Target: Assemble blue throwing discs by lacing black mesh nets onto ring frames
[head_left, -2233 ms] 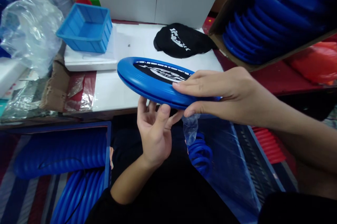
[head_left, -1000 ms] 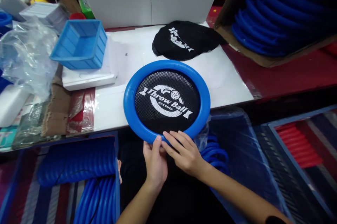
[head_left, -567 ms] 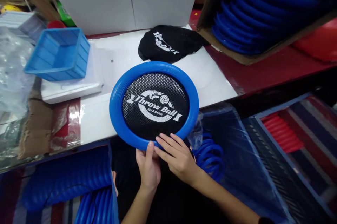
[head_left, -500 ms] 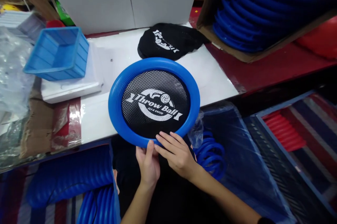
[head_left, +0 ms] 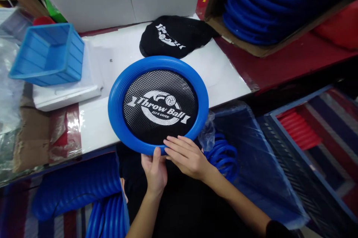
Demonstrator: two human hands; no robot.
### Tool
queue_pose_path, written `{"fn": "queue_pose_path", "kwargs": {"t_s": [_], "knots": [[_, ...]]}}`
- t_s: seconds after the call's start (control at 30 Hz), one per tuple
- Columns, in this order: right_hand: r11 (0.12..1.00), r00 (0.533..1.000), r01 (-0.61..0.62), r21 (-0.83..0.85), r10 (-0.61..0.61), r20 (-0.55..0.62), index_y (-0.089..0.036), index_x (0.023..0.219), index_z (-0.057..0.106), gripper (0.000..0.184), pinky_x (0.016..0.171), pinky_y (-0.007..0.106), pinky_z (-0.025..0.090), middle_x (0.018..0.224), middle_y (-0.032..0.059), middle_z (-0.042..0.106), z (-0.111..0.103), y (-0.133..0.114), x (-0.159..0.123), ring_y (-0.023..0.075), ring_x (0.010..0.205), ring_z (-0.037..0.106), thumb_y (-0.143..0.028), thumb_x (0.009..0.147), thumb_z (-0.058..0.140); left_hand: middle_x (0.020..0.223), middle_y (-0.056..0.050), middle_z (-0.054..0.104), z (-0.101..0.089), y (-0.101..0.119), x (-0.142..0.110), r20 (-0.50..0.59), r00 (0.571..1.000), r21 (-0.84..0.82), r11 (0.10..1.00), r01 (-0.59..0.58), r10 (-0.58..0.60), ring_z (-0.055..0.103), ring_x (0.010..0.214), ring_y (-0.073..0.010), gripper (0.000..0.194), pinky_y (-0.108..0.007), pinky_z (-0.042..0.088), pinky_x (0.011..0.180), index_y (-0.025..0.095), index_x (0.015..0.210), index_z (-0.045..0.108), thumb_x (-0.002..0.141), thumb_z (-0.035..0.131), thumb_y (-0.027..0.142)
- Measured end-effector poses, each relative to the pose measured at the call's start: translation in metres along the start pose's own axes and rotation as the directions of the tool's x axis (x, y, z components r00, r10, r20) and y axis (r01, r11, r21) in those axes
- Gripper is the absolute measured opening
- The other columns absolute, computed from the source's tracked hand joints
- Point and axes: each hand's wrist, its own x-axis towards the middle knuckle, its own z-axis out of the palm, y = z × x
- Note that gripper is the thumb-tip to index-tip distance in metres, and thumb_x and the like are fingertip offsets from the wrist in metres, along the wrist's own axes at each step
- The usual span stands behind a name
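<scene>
Where the near rim (head_left: 140,146) is held: left hand (head_left: 155,174) pinches the blue disc (head_left: 158,107); right hand (head_left: 190,159) lays fingers there, closure indeterminable.
Blue disc: above the white board's (head_left: 95,130) front edge.
Far rim (head_left: 165,62): could dip if the one-sided grip slackens.

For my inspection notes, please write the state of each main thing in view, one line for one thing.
Blue-rimmed disc: held, print upward
Left hand: gripping near rim
Right hand: fingers on rim
Black printed cloth: loose, crumpled
Light-blue bin: upright, open-topped
Cardboard box: open, holding blue rings
</scene>
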Motion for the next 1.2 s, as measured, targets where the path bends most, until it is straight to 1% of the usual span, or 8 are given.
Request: {"fn": "queue_pose_path", "kwargs": {"t_s": [0.1,0.2,0.33,0.43,0.6,0.77,0.93,1.2], "knots": [[0.991,0.974,-0.113,-0.070,0.097,-0.203,-0.021,0.126,0.073,0.032,0.111,0.052,0.058,0.131,0.0138,0.077,-0.016,0.019,0.011,0.0293,0.135,0.066,-0.013,0.095,0.069,0.110,-0.007,0.078,0.000,0.001,-0.002,0.046,0.999,0.005,1.000,-0.013,0.013,0.077,0.100,-0.0231,0.051,-0.033,0.063,0.084,0.022,0.117,0.068,0.077,0.094,0.041],[0.896,0.843,-0.414,-0.162,0.311,-0.439,-0.025,0.135,0.069,0.040,0.115,0.062,0.052,0.151,0.0178,0.064,-0.032,0.052,0.026,0.0363,0.143,0.058,-0.019,0.096,0.069,0.116,-0.008,0.078,-0.001,0.002,-0.003,0.064,0.997,0.022,0.999,-0.035,0.033,0.076,0.107,-0.0251,0.052,-0.038,0.063,0.088,0.024,0.124,0.068,0.081,0.091,0.040],[0.798,0.726,-0.602,0.028,0.561,-0.397,-0.019,0.149,0.057,0.053,0.112,0.056,0.056,0.148,0.0209,0.063,-0.043,0.087,0.043,0.0337,0.138,0.062,-0.033,0.099,0.068,0.126,-0.008,0.077,-0.002,0.004,-0.004,0.074,0.996,0.059,0.996,-0.061,0.057,0.073,0.119,-0.0272,0.049,-0.041,0.062,0.097,0.027,0.127,0.068,0.084,0.088,0.039],[0.819,0.750,-0.573,0.012,0.531,-0.394,-0.020,0.142,0.062,0.041,0.114,0.053,0.056,0.152,0.0195,0.060,-0.040,0.084,0.051,0.0314,0.137,0.062,-0.028,0.102,0.061,0.129,-0.008,0.076,-0.002,0.004,-0.006,0.074,0.995,0.080,0.994,-0.077,0.071,0.070,0.125,-0.0287,0.045,-0.043,0.060,0.102,0.028,0.127,0.069,0.086,0.086,0.038],[0.796,0.848,-0.525,-0.300,0.459,-0.266,-0.016,0.140,0.068,0.042,0.120,0.065,0.045,0.167,0.0214,0.043,-0.028,0.058,0.058,0.0419,0.151,0.044,-0.012,0.100,0.054,0.132,-0.008,0.075,0.001,0.002,-0.011,0.071,0.995,0.086,0.993,-0.080,0.074,0.068,0.130,-0.0287,0.042,-0.041,0.061,0.101,0.027,0.131,0.070,0.091,0.081,0.035],[0.757,0.837,-0.544,-0.361,0.519,-0.174,-0.004,0.151,0.057,0.054,0.122,0.065,0.041,0.170,0.0301,0.033,-0.026,0.050,0.065,0.0471,0.155,0.035,-0.009,0.097,0.054,0.134,-0.011,0.074,-0.001,-0.001,-0.010,0.052,0.992,0.093,0.989,-0.117,0.113,0.067,0.132,-0.0326,0.044,-0.046,0.063,0.100,0.024,0.131,0.071,0.090,0.082,0.036],[0.752,0.819,-0.569,-0.332,0.554,-0.150,-0.011,0.149,0.061,0.052,0.122,0.067,0.040,0.173,0.0225,0.032,-0.028,0.050,0.067,0.0460,0.157,0.033,-0.011,0.097,0.054,0.138,-0.012,0.073,-0.002,-0.003,-0.011,0.042,0.992,0.104,0.987,-0.125,0.121,0.064,0.136,-0.0352,0.045,-0.055,0.059,0.106,0.025,0.131,0.071,0.090,0.082,0.038],[0.761,0.815,-0.577,-0.297,0.559,-0.153,-0.011,0.144,0.062,0.049,0.122,0.069,0.040,0.174,0.0222,0.029,-0.027,0.052,0.068,0.0458,0.156,0.034,-0.010,0.097,0.050,0.137,-0.012,0.074,0.001,-0.001,-0.014,0.021,0.995,0.077,0.992,-0.096,0.095,0.068,0.130,-0.0329,0.046,-0.045,0.065,0.094,0.026,0.130,0.072,0.088,0.085,0.038]]}}
